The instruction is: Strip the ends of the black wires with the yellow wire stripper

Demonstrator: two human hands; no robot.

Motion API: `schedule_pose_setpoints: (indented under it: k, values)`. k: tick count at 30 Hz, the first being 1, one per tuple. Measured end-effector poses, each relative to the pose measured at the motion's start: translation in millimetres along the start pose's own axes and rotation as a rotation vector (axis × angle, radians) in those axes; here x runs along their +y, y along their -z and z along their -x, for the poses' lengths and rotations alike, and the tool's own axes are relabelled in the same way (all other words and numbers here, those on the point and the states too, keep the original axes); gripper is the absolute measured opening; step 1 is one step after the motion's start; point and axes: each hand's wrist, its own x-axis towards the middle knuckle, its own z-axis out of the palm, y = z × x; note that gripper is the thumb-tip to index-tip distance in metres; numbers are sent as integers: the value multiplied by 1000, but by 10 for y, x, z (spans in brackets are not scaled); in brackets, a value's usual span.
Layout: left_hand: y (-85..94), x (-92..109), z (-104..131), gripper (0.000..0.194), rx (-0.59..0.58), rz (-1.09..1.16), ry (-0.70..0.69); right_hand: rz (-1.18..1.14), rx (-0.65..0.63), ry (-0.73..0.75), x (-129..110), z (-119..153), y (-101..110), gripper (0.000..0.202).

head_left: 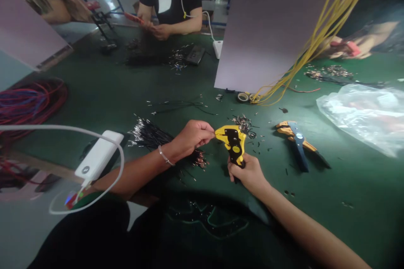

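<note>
My right hand (248, 170) is wrapped round the handles of a yellow and black wire stripper (234, 143), whose jaws point left. At those jaws, the fingertips of my left hand (197, 134) are pinched together on a thin wire, mostly hidden by the fingers. Under and beside my left wrist lies a bundle of short black wires (153, 134), with silvery tips at its left end and bare copper ends (200, 159) at its right. Just behind the stripper is a small heap of dark scraps (244, 124).
A second stripper with blue and orange handles (296, 141) lies to the right. Beyond it sits a clear plastic bag (366, 113). Yellow wires (303, 63) hang past a grey panel (259, 25). A white power bank (99, 155) and its cable are at left. Two people work opposite.
</note>
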Motion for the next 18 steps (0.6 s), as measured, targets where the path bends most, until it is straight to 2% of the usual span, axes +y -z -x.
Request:
schedule_pose_setpoints:
  k: [2,5,8,13,18]
  values:
    - [2,19,9,5,18,11,-9,-85,-90,22,1,6,24,9]
    - [6,45,36,5,-37,9,-17,-178,-107,94,12,5,71,15]
    - [16,42,49,8,4,0,-44,-288,-180,113,28,-15,117,19]
    - [34,32,39,10,-27,2,-92,-396,-148,63,19,-54,155,22]
    - [20,56,82,9,58,-68,-157,-465,-120,10,-18,-46,202,24]
